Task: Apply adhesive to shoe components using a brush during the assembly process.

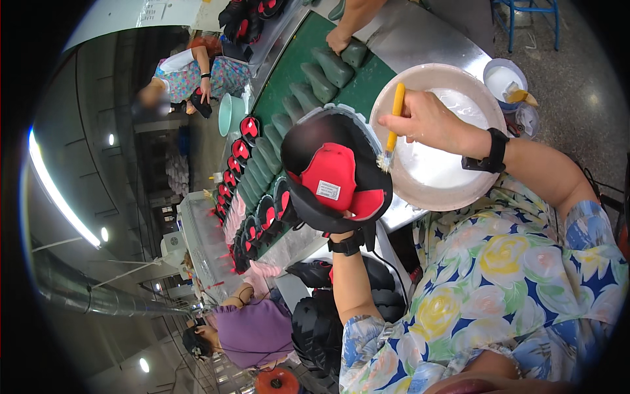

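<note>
My right hand (426, 121) is closed around a brush with a yellow handle (396, 108). The white-smeared bristles (384, 162) are at the right edge of a black shoe upper (371, 148) with a red lining (331, 171) and a white label. My left hand (341, 236) holds this shoe upper from below, its fingers mostly hidden behind it. A wide pale basin (384, 98) of white liquid stands right beside the shoe upper, under my right hand.
Grey-green foot-shaped lasts (318, 82) and red-lined shoe uppers (266, 213) line a green conveyor belt (279, 85). Another person's hand (338, 41) touches a last. A small bucket (504, 75) stands at right, dark shoes (312, 328) below. Other people are at left.
</note>
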### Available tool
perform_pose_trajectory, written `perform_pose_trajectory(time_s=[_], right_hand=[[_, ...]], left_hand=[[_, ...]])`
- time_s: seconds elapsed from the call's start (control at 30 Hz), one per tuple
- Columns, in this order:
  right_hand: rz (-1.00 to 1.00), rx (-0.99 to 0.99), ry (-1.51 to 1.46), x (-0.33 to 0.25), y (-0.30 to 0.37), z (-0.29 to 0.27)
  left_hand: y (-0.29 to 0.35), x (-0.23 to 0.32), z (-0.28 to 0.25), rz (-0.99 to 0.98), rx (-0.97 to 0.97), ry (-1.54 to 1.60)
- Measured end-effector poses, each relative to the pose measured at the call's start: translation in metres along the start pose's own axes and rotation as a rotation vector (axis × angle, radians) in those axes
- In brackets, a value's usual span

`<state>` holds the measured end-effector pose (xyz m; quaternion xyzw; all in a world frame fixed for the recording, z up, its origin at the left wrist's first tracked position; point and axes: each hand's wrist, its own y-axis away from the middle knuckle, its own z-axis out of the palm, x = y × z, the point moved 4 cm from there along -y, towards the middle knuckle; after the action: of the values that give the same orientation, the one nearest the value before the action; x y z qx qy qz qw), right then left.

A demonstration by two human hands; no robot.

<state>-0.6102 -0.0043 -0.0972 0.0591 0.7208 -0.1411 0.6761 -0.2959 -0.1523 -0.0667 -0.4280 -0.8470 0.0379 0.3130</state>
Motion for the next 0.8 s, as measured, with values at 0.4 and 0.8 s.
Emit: perform_pose_trajectory(time_s=[0.4, 0.8], right_hand=[[-0.017, -0.163, -0.164, -0.030, 0.029, 0.012], [-1.105, -0.328, -0.076, -0.077, 0.042, 0.035]], left_hand=[[0.025, -0.031, 0.009, -0.181, 0.087, 0.202], [0.047, -0.051, 0.022, -0.353, 0.129, 0.385]])
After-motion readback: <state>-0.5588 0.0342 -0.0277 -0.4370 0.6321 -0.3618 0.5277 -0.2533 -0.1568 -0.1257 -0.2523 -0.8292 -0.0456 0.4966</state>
